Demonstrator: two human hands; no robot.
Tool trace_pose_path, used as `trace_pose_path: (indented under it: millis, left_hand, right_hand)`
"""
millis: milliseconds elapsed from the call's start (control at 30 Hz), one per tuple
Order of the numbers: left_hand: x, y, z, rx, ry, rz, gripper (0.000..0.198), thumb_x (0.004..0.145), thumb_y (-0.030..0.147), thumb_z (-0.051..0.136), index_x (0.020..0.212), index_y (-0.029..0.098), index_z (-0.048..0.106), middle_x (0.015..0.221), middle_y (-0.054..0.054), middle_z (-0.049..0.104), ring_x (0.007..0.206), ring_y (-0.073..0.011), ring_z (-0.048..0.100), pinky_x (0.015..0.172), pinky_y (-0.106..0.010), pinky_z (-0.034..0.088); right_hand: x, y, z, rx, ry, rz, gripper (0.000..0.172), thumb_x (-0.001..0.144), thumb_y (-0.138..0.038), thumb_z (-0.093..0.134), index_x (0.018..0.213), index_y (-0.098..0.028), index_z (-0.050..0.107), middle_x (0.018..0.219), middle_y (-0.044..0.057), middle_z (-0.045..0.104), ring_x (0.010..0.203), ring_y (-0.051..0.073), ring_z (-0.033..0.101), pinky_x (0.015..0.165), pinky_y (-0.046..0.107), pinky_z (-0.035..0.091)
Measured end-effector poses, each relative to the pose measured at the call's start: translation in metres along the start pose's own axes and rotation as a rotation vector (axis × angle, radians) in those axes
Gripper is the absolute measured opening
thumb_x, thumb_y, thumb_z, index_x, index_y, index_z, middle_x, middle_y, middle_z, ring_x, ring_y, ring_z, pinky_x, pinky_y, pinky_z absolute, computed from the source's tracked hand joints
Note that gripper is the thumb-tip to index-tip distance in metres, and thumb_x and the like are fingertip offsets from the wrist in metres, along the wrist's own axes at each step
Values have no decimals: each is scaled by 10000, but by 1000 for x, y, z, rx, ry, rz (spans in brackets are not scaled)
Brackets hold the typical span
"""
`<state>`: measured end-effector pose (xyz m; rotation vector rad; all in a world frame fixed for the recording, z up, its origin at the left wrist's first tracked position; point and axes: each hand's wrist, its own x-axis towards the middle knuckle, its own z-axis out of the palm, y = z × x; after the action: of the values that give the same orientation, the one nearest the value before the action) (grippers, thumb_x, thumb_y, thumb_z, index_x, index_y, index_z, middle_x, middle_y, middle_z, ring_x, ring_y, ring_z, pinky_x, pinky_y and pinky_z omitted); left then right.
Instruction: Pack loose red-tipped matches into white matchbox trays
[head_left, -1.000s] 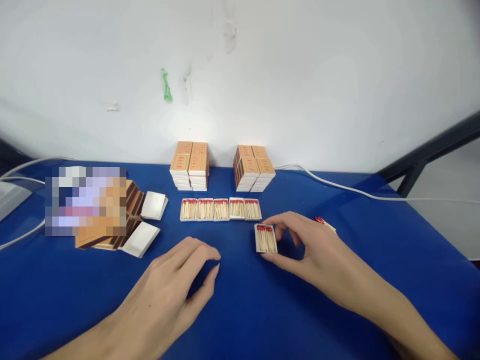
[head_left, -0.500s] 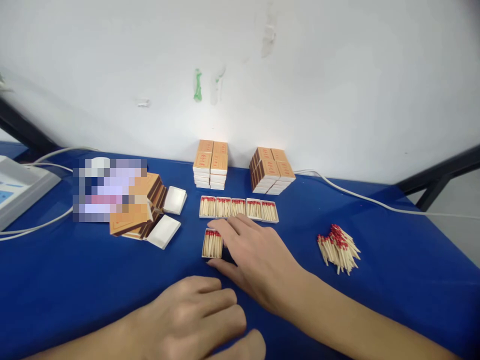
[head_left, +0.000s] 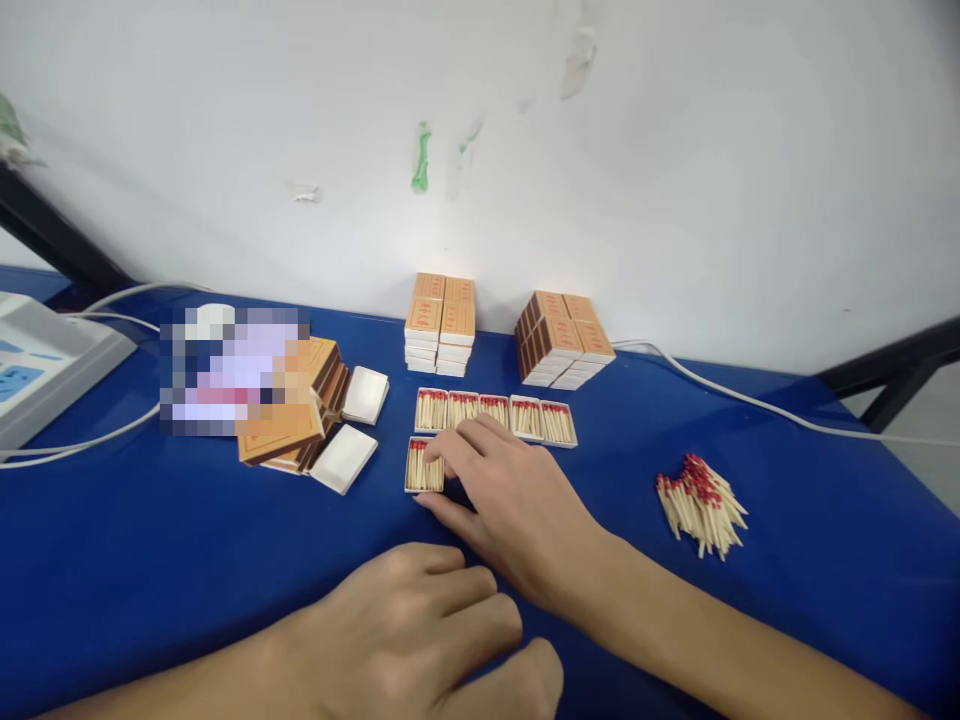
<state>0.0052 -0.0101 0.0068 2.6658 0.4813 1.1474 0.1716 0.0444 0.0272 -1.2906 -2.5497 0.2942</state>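
Note:
My right hand [head_left: 510, 500] is closed around a small white matchbox tray [head_left: 407, 466] full of red-tipped matches. Its index finger bends over the matches and its thumb lies at the tray's lower right corner. Just beyond stands a row of several filled trays [head_left: 559, 425], partly covered by my knuckles. My left hand [head_left: 427, 640] rests palm down nearer to me, with bent, slightly parted fingers. Nothing shows in it, though its fingertips are hidden. A pile of loose matches [head_left: 705, 505] lies to the right.
Two stacks of orange matchboxes, one on the left [head_left: 440, 320] and one on the right [head_left: 566, 340], stand near the wall. White empty trays [head_left: 345, 458] and orange sleeves [head_left: 281, 430] lie left, beside a blurred-out patch. A grey device [head_left: 67, 365] and cables [head_left: 720, 405] edge the blue table.
The tray at my right hand has moved closer to the row, nearly touching it. My index finger has shifted from the tray's far edge onto the matches. The whole view has shifted slightly.

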Motion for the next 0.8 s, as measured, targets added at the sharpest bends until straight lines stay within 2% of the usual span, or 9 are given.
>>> trace_pose_path:
  millis: [100,333,500,567,667,733,800]
  left_hand:
    - [2,-3,-3,6,-30,23,537,1191,132,331,831,150,729,675,21,488,602,-161,380,571,-364,369]
    - [1,-4,-3,50,-57,37,542,1201,126,321,840,166,722,667,31,501,584,-153,425,595,-331,430]
    - [0,-4,-3,78,-79,22,511,1201,132,352,853,181,723,661,32,517,578,-146,452,572,-324,451]
    - [-3,-2,-3,94,-90,0,479,1186,120,407,817,192,704,652,36,516,573,-134,459,562,-314,466]
    - [-14,3,2,130,-95,-26,432,1124,140,573,701,219,609,618,47,504,513,-123,394,485,-318,444]
    - [-25,8,8,154,-111,2,290,1050,199,737,774,243,661,653,48,584,533,-131,476,473,-295,475]
    - [-36,15,16,177,-114,-4,181,1048,326,790,888,272,722,793,27,705,662,-155,634,569,-276,584]
  right_hand:
    - [3,0,1,-7,14,10,245,1022,-321,853,1174,-206,700,1120,78,774,1034,278,746,738,390,596]
    - [7,0,6,-10,28,56,243,1020,-305,848,1165,-202,683,1086,74,764,923,246,743,705,369,586]
    - [4,-3,3,-18,41,69,264,1017,-306,845,1189,-206,672,1111,79,776,964,252,751,687,357,574]
    - [2,-6,0,-35,58,74,300,1015,-339,847,1218,-200,675,1129,104,775,1030,288,747,656,364,556]
    - [3,-13,-3,-61,113,36,248,1060,-371,782,1210,-197,689,1163,131,753,1101,307,712,642,377,539]
    - [9,-19,-3,-44,167,-28,268,1076,-397,753,1234,-190,693,1198,133,732,1136,304,678,684,394,558]
    - [18,-26,0,12,218,-53,437,1053,-470,772,1341,-157,670,1212,130,715,1135,307,644,782,434,590]
